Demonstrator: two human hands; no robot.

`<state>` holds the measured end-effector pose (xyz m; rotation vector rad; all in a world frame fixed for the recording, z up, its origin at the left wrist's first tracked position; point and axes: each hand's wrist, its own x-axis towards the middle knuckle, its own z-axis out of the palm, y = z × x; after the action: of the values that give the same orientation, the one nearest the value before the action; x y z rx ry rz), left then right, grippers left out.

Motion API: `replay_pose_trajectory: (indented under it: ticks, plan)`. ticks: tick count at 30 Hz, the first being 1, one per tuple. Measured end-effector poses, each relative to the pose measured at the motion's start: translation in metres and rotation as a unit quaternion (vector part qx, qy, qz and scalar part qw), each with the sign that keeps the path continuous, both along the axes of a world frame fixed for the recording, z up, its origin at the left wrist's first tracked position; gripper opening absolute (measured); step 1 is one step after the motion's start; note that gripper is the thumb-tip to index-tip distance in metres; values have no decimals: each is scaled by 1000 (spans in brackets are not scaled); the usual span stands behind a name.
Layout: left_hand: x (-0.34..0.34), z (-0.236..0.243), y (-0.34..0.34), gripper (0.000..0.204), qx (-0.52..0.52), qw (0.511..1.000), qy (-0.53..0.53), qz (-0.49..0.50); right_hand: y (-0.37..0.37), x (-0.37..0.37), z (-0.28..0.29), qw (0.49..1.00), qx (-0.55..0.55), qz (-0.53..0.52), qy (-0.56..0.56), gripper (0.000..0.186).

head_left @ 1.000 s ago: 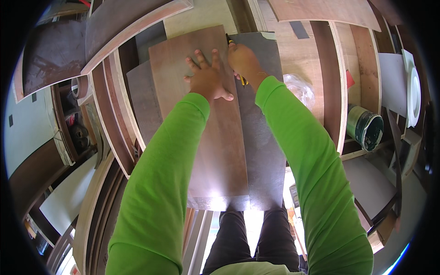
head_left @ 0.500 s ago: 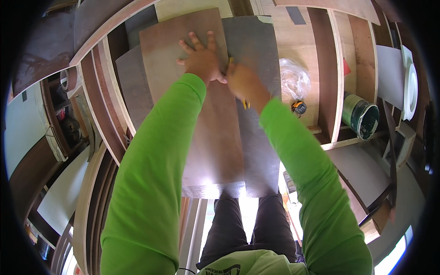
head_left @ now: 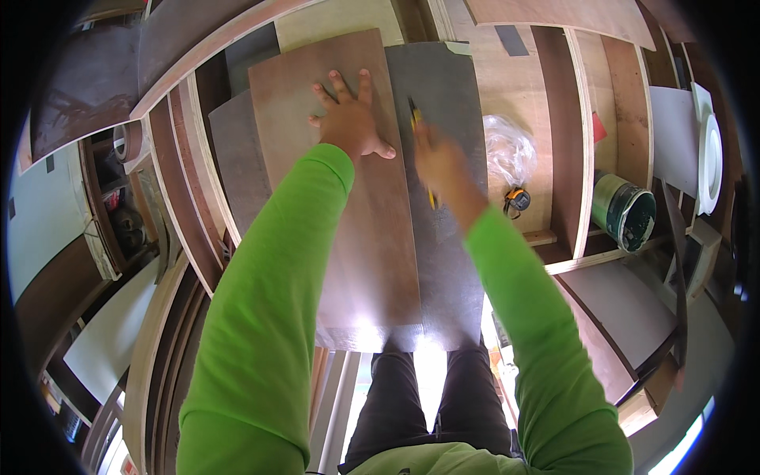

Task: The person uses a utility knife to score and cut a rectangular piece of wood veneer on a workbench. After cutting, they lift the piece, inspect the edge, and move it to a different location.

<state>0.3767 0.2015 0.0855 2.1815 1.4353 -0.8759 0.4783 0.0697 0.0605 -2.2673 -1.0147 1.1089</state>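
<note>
A brown wooden board (head_left: 364,237) lies over a grey sheet (head_left: 447,293). My left hand (head_left: 347,119) presses flat on the brown board with fingers spread, its thumb close to the board's right edge. My right hand (head_left: 439,162), blurred by motion, grips a yellow-and-black utility knife (head_left: 414,112) over the grey sheet, just right of that edge. The knife's black tip points away from me; whether it touches the sheet I cannot tell. Both my forearms are in green sleeves.
Open wooden compartments (head_left: 566,134) surround the boards. To the right are a crumpled plastic bag (head_left: 507,146), an orange-and-black tape measure (head_left: 516,199), a green bucket (head_left: 621,210) and a white panel (head_left: 673,142). More panels (head_left: 103,332) stand at the left.
My right hand with the knife has moved toward me and slightly right from the boards' far end. My left hand stays spread on the board; the view has shifted slightly.
</note>
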Motion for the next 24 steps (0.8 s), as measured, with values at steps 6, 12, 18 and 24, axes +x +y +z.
replay_pose_trajectory:
  ticks: [6,12,18,24]
  plan:
    - [5,-4,0,144,12,1000,-15,-13,113,32,-49,997,71,-4,0,54]
    - [-4,-8,-1,142,19,1000,-21,-9,121,17,-43,999,24,12,-36,53]
    - [4,-1,-2,142,15,999,-23,-17,116,26,-49,987,86,121,-66,51]
    - [-1,-11,-2,141,26,1000,-8,-11,51,-3,-14,980,-102,171,-7,37]
